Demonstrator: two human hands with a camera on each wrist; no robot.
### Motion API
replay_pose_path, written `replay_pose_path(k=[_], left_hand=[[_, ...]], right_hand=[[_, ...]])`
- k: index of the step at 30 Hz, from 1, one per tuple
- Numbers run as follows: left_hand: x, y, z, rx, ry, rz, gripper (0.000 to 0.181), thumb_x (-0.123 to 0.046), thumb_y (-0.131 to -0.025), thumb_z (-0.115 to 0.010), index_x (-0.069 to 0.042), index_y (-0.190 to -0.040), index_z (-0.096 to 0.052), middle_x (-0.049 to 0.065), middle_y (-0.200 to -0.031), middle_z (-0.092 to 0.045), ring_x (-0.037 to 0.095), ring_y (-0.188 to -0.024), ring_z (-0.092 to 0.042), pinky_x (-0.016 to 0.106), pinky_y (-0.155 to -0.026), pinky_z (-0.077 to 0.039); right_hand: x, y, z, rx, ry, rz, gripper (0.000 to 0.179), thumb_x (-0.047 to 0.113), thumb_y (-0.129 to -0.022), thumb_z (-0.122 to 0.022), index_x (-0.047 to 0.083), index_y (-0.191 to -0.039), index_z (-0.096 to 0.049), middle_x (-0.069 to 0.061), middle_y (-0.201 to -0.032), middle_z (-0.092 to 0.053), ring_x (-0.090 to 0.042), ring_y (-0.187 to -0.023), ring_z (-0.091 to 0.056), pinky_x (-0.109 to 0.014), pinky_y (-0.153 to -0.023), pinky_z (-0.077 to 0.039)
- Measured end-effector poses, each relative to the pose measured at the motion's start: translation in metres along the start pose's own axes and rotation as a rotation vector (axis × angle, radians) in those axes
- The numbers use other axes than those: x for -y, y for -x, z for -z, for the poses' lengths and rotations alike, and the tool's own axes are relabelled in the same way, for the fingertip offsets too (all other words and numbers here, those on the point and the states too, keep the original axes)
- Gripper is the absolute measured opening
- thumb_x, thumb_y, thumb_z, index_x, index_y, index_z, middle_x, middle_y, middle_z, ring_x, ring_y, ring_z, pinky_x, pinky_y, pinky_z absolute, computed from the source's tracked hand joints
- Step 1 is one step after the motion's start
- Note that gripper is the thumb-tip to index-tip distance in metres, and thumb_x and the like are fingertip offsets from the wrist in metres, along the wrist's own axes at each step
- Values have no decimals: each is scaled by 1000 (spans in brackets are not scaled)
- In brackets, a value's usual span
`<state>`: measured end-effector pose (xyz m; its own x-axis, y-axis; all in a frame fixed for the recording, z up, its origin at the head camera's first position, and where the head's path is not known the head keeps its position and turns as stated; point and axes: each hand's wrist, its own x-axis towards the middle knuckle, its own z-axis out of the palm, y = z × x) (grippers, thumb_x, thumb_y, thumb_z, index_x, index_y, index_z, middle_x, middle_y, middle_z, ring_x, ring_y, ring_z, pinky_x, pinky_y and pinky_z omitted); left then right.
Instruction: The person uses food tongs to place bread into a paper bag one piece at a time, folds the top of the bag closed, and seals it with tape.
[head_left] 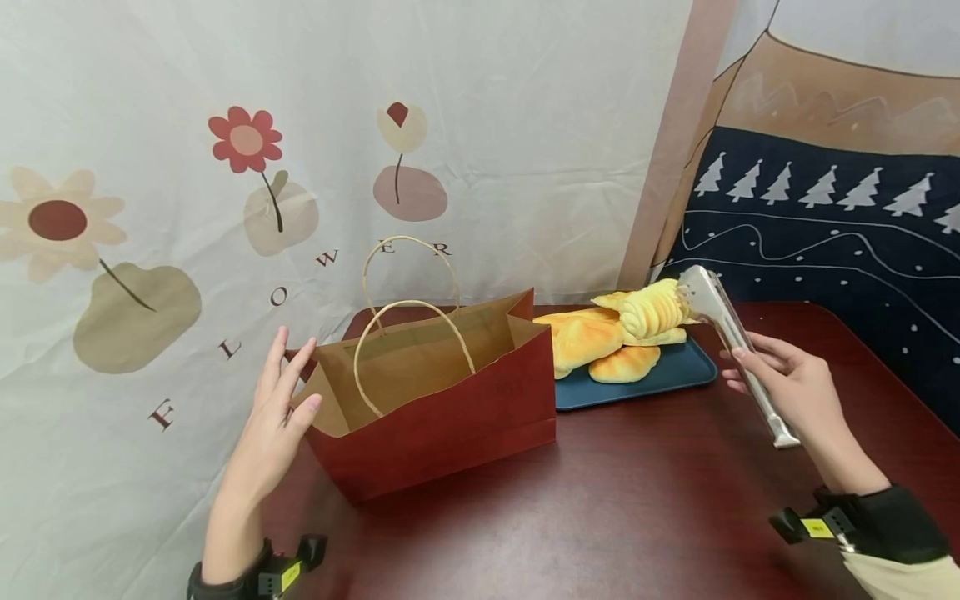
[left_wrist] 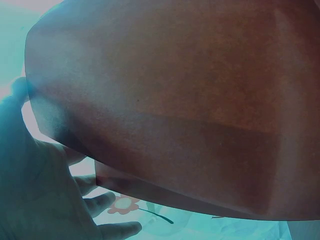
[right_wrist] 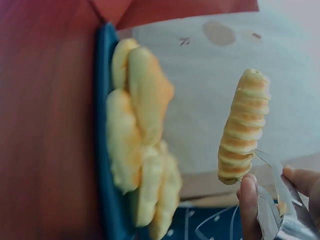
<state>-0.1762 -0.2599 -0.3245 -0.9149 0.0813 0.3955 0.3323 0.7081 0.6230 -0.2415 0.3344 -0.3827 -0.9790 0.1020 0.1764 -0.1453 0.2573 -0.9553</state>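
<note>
My right hand (head_left: pixel 798 387) grips metal tongs (head_left: pixel 738 346), whose tips pinch a ridged, spiral bread roll (head_left: pixel 656 308). In the right wrist view this roll (right_wrist: pixel 245 127) is held up apart from the other breads. Below and beside it, a blue tray (head_left: pixel 678 367) carries several golden breads (head_left: pixel 588 342). At the left end of a red paper bag (head_left: pixel 450 429), my left hand (head_left: pixel 266 421) rests with fingers spread at the rim. The bag stands upright, its mouth wide and two twisted handles raised. In the left wrist view the bag's side (left_wrist: pixel 175 75) fills most of the picture.
Everything stands on a dark reddish-brown table (head_left: pixel 630 500). A pale cloth with printed flowers (head_left: pixel 525 125) hangs close behind the bag, and a dark blue cloth with white trees (head_left: pixel 810 225) hangs at the right. The bag's right end is close against the tray.
</note>
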Motion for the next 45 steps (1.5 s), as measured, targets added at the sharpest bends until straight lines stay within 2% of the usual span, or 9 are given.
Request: replay_pose_path(k=[7, 13, 20, 24, 29, 33, 37, 41, 45], left_hand=[[-1, 1, 1, 2, -8, 6, 61, -24, -96, -48, -41, -149, -23, -13, -161, 6, 28, -148, -1, 73, -95, -26], [-1, 0, 1, 1, -11, 5, 62, -22, -96, -49, -39, -149, -23, -12, -161, 6, 29, -148, -1, 72, -95, -27], [-2, -1, 0, -1, -39, 4, 62, -24, -96, -48, -39, -150, -22, -12, -161, 7, 29, -147, -5, 53, -88, -35], [-2, 0, 0, -10, -39, -6, 61, -23, -96, -48, -35, -150, -23, -10, -161, 6, 30, -147, -5, 52, -87, -34], [-2, 1, 1, -19, -22, -18, 61, -23, -95, -48, -36, -150, -25, -10, -161, 5, 31, -147, -4, 57, -90, -30], [-1, 2, 0, -19, -17, -9, 60, -24, -95, -49, -39, -149, -25, -12, -161, 5, 29, -148, -3, 59, -92, -29], [0, 2, 1, -16, -11, -4, 60, -24, -95, -49, -40, -148, -25, -14, -161, 5, 28, -148, -2, 65, -95, -27], [-1, 1, 1, -11, -6, -2, 60, -25, -96, -49, -40, -148, -25, -13, -161, 5, 28, -148, -1, 72, -97, -23], [-2, 1, 2, -10, -5, 4, 60, -26, -96, -48, -41, -148, -25, -13, -161, 5, 28, -148, -1, 72, -97, -23]], right_hand=[[35, -8, -24, -5, 16, 90, 57, 21, -91, -63, 3, -141, -43, 23, -90, -70, -3, -73, -71, -20, -61, -55], [64, -13, -43, 18, -56, 158, 56, 16, -90, -64, 3, -140, -45, 18, -95, -72, -5, -74, -71, -22, -61, -55], [96, -12, -66, 47, -67, 233, 52, 15, -90, -64, 6, -139, -48, 18, -99, -72, -6, -75, -72, -21, -64, -55], [112, -10, -83, 81, -97, 303, 49, 11, -90, -63, 4, -137, -50, 15, -99, -73, -8, -74, -72, -23, -63, -55], [125, -6, -106, 81, -5, 412, 45, 10, -90, -63, 6, -134, -54, 17, -99, -71, -8, -72, -71, -22, -64, -55], [132, -1, -123, 36, 96, 544, 44, 9, -87, -66, 13, -130, -58, 2, -99, -74, -5, -70, -71, -18, -64, -54], [135, 5, -137, -11, 174, 686, 50, 5, -82, -71, 16, -129, -60, -14, -103, -73, 6, -75, -68, -12, -62, -52], [134, 11, -146, -59, 272, 770, 55, 5, -77, -76, 15, -129, -60, -12, -102, -73, 16, -80, -61, -7, -62, -49], [133, 16, -151, -90, 369, 818, 59, 7, -74, -78, 14, -130, -60, -8, -99, -73, 8, -74, -57, -7, -59, -47]])
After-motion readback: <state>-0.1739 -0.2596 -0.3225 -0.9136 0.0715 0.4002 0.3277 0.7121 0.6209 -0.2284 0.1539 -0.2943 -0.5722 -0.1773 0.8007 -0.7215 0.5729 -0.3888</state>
